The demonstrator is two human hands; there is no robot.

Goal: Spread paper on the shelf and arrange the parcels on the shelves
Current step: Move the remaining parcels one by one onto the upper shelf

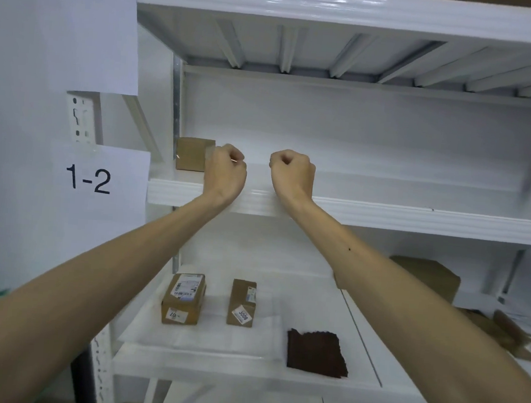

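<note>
Both hands are up at the middle shelf (pixel 383 215). My left hand (pixel 225 169) is curled in a fist just right of a small brown parcel (pixel 191 154). It pinches a thin, see-through white paper sheet (pixel 210 153) whose corner veils the parcel's right edge. My right hand (pixel 292 171) is curled the same way a short gap to the right, gripping the same pale sheet, which barely shows against the white shelf. On the lower shelf (pixel 244 374), two labelled brown parcels (pixel 182 299) (pixel 242 303) stand on another white sheet (pixel 215 340).
A dark brown cloth (pixel 315 353) lies on the lower shelf, right of the sheet. More cardboard parcels (pixel 433 276) sit at the far right of that shelf. A sign reading 1-2 (pixel 88 181) hangs on the left upright. The upper shelf (pixel 336 6) is overhead.
</note>
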